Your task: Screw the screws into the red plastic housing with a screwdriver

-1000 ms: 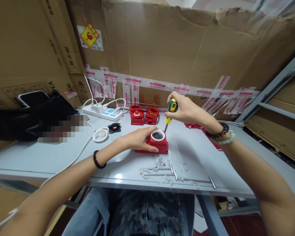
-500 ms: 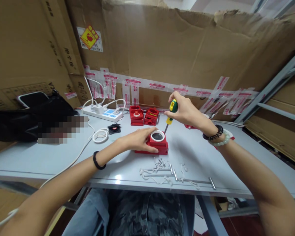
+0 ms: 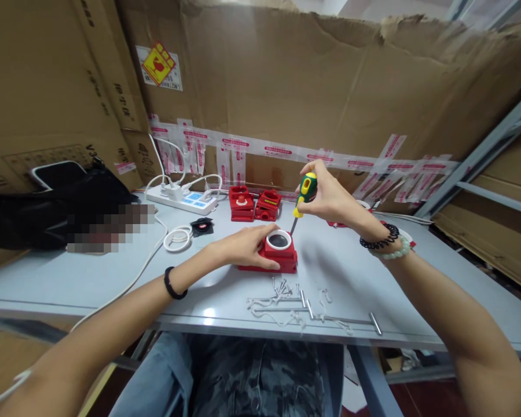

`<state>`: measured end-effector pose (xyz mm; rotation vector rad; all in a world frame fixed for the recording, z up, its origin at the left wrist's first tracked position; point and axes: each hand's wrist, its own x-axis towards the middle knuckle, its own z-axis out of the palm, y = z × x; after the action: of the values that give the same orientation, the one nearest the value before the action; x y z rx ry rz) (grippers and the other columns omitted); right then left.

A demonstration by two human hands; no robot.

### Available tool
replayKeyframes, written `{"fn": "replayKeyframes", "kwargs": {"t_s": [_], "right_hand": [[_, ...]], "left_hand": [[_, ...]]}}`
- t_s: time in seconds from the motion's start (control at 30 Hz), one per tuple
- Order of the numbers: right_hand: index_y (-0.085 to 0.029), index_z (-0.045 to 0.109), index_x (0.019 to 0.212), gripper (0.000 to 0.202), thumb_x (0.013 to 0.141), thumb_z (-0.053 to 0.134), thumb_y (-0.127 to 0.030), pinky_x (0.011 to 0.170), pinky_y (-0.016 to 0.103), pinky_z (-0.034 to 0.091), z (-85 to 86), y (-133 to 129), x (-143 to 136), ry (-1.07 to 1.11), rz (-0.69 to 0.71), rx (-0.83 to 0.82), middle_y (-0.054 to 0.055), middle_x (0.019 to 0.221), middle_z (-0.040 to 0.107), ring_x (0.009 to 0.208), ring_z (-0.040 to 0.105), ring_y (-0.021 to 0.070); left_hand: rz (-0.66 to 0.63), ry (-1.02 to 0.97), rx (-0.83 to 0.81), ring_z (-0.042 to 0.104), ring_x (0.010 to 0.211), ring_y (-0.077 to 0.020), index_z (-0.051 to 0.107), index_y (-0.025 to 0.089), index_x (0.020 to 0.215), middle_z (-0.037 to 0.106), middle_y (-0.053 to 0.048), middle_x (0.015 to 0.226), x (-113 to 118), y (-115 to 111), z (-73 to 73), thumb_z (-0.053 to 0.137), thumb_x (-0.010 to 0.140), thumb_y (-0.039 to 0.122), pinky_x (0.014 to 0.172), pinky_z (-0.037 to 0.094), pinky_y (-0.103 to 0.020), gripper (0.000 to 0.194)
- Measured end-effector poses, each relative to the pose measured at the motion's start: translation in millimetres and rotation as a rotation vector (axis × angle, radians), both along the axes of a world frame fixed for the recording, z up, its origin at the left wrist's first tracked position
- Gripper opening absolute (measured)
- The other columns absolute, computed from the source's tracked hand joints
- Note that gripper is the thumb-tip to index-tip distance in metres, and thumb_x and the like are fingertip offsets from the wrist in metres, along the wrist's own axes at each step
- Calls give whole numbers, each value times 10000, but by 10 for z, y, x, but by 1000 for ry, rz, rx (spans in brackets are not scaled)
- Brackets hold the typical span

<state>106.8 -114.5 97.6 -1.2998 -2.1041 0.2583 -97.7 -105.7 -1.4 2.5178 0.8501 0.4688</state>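
Note:
On the table lies a red housing (image 3: 286,263) with a white ring around a dark round window. My left hand (image 3: 250,248) grips its left side, thumb along the front and fingers behind. A green and yellow screwdriver (image 3: 307,186) is in my right hand (image 3: 327,191), pinched by the handle. The shaft points down, tilted, to the housing's far right corner; its tip is hidden there. Closer to me lie several loose screws (image 3: 281,286) and metal T-shaped rods (image 3: 310,308) with white cords.
Two more red housings (image 3: 242,204) stand at the back, beside a white power strip (image 3: 182,200) with cables. White rings (image 3: 178,238) and a black piece (image 3: 202,226) lie left. A black bag (image 3: 61,214) sits far left. Cardboard (image 3: 286,87) walls the back; a metal shelf frame (image 3: 481,156) rises right.
My right hand has shifted slightly and its fingers have changed position on the screwdriver handle, which has turned. My left hand and the housing stay in place.

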Motion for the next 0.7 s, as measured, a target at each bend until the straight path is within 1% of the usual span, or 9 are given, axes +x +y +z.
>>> {"fn": "replayKeyframes", "kwargs": {"t_s": [0.07, 0.2, 0.27, 0.37, 0.4, 0.47, 0.57, 0.63, 0.7], "right_hand": [[-240, 329, 996, 521, 577, 636, -202, 602, 309, 436, -13, -1, 8, 24, 17, -9, -29, 804, 552, 666, 546, 152], [-235, 349, 955, 463, 626, 665, -314, 625, 328, 432, -64, 7, 2, 13, -88, 104, -36, 739, 524, 664, 531, 160], [-240, 336, 959, 465, 632, 661, -295, 619, 321, 437, -86, 18, -1, 52, -86, 91, -37, 742, 532, 656, 535, 155], [-245, 304, 988, 517, 609, 654, -230, 606, 300, 449, -93, 34, -2, 122, 23, -7, -34, 780, 560, 676, 558, 152], [-244, 303, 989, 528, 599, 658, -224, 598, 295, 446, -90, 37, -3, 120, 34, -15, -32, 787, 558, 681, 555, 153], [-239, 315, 967, 513, 593, 667, -240, 585, 291, 427, -80, 39, -5, 73, -4, 20, -40, 764, 531, 659, 527, 146], [-235, 332, 908, 443, 615, 662, -274, 578, 290, 400, -66, 39, -3, -8, -76, 78, -60, 701, 473, 606, 469, 126], [-233, 344, 893, 408, 620, 646, -250, 587, 291, 404, -57, 35, 3, -8, -52, 58, -55, 708, 480, 617, 471, 127], [-232, 354, 905, 414, 598, 630, -202, 598, 297, 422, -51, 29, 7, 32, -3, -2, -38, 749, 517, 654, 503, 141]], "left_hand": [[-1, 4, -11, 579, 1036, -270, 453, 216, 1246, 593, -89, 1201, 0, -1, 8, 692, 675, 584, 853, 438, -336, 720], [8, 15, -17, 570, 1067, -278, 438, 211, 1268, 576, -100, 1238, 2, 3, 9, 690, 670, 593, 876, 432, -343, 753], [12, 12, -13, 569, 1072, -282, 425, 212, 1286, 571, -104, 1246, 3, 5, 2, 689, 664, 602, 873, 434, -344, 780], [7, 6, -1, 577, 1053, -276, 424, 219, 1285, 584, -96, 1223, 3, 5, -4, 687, 668, 598, 859, 440, -338, 771], [2, 7, 1, 580, 1046, -272, 431, 222, 1275, 589, -91, 1213, 4, 3, -3, 685, 673, 593, 856, 441, -336, 752], [-2, 12, 1, 580, 1052, -272, 440, 223, 1263, 589, -89, 1216, 4, -1, 2, 679, 682, 590, 863, 440, -336, 728], [12, 30, -2, 558, 1105, -293, 422, 208, 1291, 558, -110, 1276, 2, -7, 12, 680, 673, 604, 897, 431, -350, 778], [20, 36, -1, 548, 1123, -301, 409, 199, 1306, 544, -117, 1296, 1, -9, 14, 684, 666, 608, 908, 428, -355, 807], [18, 37, -2, 558, 1109, -295, 411, 207, 1301, 555, -110, 1281, 1, -7, 13, 684, 669, 603, 898, 432, -350, 795]]}}
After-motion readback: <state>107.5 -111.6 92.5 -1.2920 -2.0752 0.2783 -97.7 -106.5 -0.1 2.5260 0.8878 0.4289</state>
